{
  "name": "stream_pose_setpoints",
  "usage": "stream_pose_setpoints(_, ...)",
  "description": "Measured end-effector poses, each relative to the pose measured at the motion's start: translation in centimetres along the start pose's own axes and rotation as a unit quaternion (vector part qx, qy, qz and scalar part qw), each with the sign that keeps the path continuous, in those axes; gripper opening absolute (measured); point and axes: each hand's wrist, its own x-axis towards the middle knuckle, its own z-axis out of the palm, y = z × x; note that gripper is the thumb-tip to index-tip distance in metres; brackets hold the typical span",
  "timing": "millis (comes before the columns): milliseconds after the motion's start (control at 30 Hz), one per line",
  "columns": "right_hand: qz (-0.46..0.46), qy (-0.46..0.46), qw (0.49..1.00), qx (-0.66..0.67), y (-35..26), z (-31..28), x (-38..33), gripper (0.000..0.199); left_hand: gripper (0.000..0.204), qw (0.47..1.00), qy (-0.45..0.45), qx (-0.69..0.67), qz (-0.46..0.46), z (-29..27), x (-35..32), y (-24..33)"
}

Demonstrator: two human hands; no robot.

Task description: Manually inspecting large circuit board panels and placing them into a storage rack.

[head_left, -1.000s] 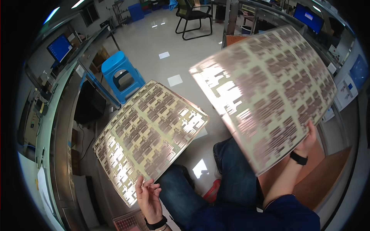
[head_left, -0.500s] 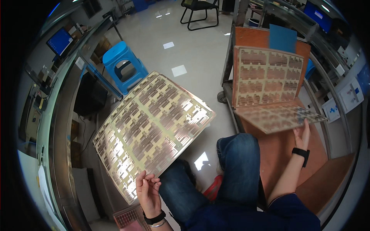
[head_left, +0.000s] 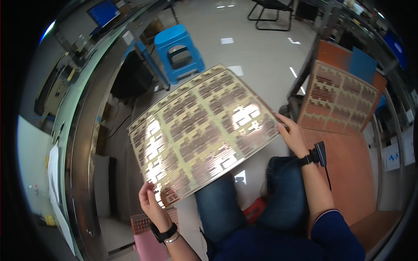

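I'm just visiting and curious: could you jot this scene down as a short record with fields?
Left hand: pinches the near corner of a large patterned sheet
Right hand: holds the sheet's far right edge
Sheet: glossy, tilted, over the person's lap
Second sheet: leans upright on the orange table
Floor: blue stool

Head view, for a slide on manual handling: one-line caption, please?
Seated person's left hand and right hand hold a flexible circuit sheet; another sheet leans on the bench.

Two patterned sheets [head_left: 204, 130] [head_left: 337, 98], one blue stool [head_left: 179, 52], one black chair [head_left: 270, 11].
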Motion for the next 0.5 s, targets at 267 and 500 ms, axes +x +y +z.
stream_pose_setpoints(267, -0.02, 0.024, 0.998, -0.056, 0.0, 0.6, -1.6, 0.036, 0.03, 0.982, 0.009, 0.139, -0.127, -5.0, 3.3, -3.6)
stream_pose_setpoints(500, 0.19, -0.037, 0.913, 0.36, -4.3, -2.9, -2.2, 0.043, 0.042, 0.993, 0.016, -0.018, -0.118, -7.4, 2.9, -2.1)
